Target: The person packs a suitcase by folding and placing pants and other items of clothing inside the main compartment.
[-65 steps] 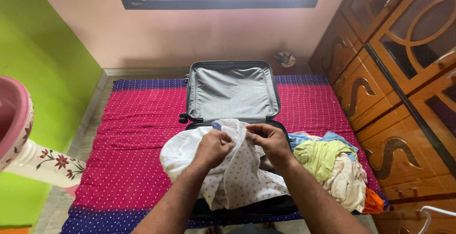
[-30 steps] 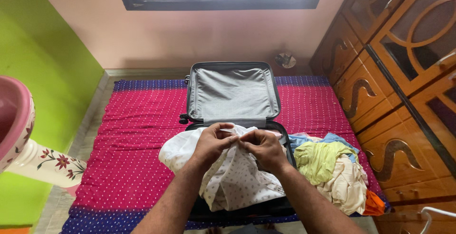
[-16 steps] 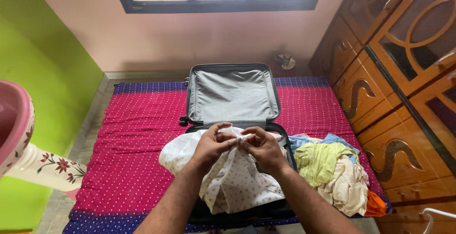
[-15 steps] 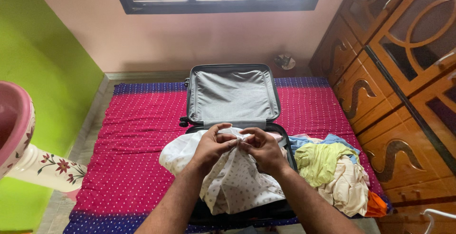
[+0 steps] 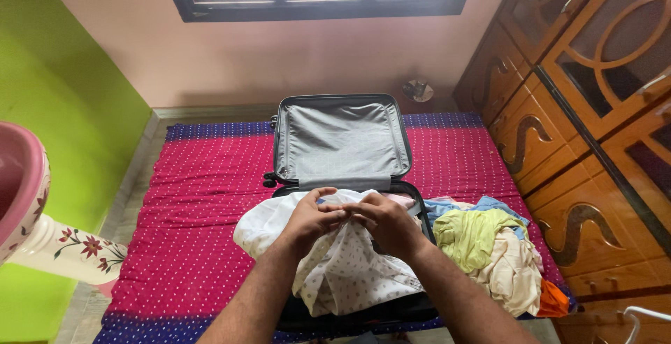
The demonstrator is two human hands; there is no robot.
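A white garment with small dots (image 5: 349, 267) hangs over the near half of an open dark suitcase (image 5: 341, 138). My left hand (image 5: 312, 220) and my right hand (image 5: 386, 223) pinch the garment's upper edge, fingertips meeting above the suitcase's near compartment. The suitcase lid lies flat toward the window, showing its grey lining. Most of the near compartment is hidden under the cloth and my forearms.
The suitcase rests on a magenta dotted bedspread (image 5: 203, 197) with blue borders. A heap of yellow, cream, blue and orange clothes (image 5: 489, 246) lies at the right. A carved wooden wardrobe (image 5: 580, 120) lines the right side; a pink flowered basin (image 5: 28, 204) stands left.
My two hands have drawn closer until the fingertips touch, and they have lowered slightly with the garment's edge. The garment bunches more between them.
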